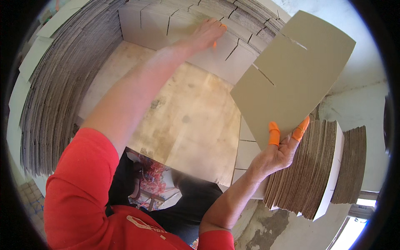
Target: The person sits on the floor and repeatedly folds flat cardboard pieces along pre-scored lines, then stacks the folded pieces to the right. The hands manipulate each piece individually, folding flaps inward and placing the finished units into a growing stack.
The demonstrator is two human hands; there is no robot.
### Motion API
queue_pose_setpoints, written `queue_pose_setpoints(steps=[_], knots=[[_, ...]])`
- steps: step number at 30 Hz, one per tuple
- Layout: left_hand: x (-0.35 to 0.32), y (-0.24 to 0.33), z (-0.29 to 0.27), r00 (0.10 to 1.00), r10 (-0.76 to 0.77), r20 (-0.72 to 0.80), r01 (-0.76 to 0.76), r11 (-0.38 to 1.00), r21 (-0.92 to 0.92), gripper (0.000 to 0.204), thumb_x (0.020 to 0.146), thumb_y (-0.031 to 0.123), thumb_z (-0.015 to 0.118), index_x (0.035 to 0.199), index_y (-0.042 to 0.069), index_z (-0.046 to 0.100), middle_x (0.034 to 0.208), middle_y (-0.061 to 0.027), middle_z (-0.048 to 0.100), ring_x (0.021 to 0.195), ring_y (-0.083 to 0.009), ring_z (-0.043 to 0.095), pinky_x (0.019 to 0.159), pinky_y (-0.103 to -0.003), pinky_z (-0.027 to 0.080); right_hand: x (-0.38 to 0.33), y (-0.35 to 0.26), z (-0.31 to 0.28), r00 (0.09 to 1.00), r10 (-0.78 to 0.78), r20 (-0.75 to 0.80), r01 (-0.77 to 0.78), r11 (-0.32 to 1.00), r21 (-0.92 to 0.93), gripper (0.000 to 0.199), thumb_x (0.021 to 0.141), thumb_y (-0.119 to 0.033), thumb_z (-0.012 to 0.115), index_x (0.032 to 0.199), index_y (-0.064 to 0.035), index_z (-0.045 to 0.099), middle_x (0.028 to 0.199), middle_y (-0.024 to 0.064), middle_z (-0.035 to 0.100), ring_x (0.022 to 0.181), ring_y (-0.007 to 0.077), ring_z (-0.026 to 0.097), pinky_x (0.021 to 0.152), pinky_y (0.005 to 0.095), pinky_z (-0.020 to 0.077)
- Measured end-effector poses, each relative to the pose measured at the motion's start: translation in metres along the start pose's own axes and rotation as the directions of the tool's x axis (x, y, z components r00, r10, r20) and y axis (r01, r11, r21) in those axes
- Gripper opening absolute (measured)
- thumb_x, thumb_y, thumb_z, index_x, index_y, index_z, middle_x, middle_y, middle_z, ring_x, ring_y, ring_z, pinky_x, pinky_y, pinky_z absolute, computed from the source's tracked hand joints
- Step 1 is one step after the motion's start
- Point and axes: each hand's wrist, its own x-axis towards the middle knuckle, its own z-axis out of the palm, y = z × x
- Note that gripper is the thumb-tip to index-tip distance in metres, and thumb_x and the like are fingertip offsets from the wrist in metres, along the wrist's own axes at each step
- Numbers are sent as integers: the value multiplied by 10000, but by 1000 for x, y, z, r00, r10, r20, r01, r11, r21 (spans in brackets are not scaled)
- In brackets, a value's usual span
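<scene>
A large slotted cardboard sheet [287, 71], greyish with short slits, is held up tilted at the right. My right hand [277, 154] grips its lower edge, with orange finger covers on two fingers. At the far side stands a row of upright slotted cardboard sheets [150, 23]. My left hand [209, 34] reaches across to their top edge, its fingers closed at the slotted front sheet. Orange covers show on that hand too; its remaining fingertips are partly hidden.
A light wooden board [196, 121] lies before me. Tall packed cardboard stacks [71, 83] line the left side. More upright cardboard stacks [304, 171] stand at the right, below the raised sheet. A pale wall [354, 104] is behind them.
</scene>
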Motion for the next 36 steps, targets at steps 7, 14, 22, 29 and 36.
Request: queue_pose_setpoints(steps=[7, 14, 22, 29, 36], knots=[[-4, -11, -10, 988, 137, -71, -146, 979, -143, 243, 714, 42, 663, 950, 83, 624, 953, -85, 606, 972, -285, 568, 803, -425, 492, -2, 4, 6, 995, -96, 21, 98, 987, -130, 622, 838, 157, 565, 1414, -12, 403, 1463, 172, 401, 1275, 286, 482, 990, 375, 483], [-21, 12, -31, 959, 110, 260, -8, 932, -363, 98, 736, 61, 609, 823, 80, 651, 840, -114, 631, 881, -318, 622, 715, -421, 505, -6, 2, 13, 993, -70, 91, 89, 972, -219, 664, 853, 117, 588, 1446, -107, 390, 1420, 129, 477, 1118, 154, 587, 869, 249, 518], [-33, 38, -40, 925, 365, 109, -315, 895, -316, 88, 704, 21, 598, 768, 61, 644, 783, -157, 637, 843, -352, 629, 667, -459, 497, -8, -2, 9, 988, 16, 153, 39, 935, -352, 676, 835, 80, 634, 1443, -115, 410, 1181, 85, 666, 612, 39, 483, 555, 188, 433], [-35, 53, -51, 938, 335, 93, -293, 905, -308, 59, 699, -9, 592, 733, 32, 618, 748, -167, 614, 815, -346, 614, 634, -458, 491, -6, -8, -7, 984, 16, 176, 64, 898, -434, 713, 833, 84, 614, 1462, -166, 391, 1284, 60, 621, 615, 18, 486, 533, 182, 431], [-34, 65, -64, 918, 395, 44, -363, 878, -311, 89, 690, -15, 595, 739, 54, 624, 737, -117, 618, 791, -311, 612, 594, -451, 488, -6, -10, -8, 967, 129, 222, -36, 925, -379, 591, 871, 36, 601, 1420, -123, 453, 1273, 80, 625, 809, 59, 614, 659, 219, 500]])
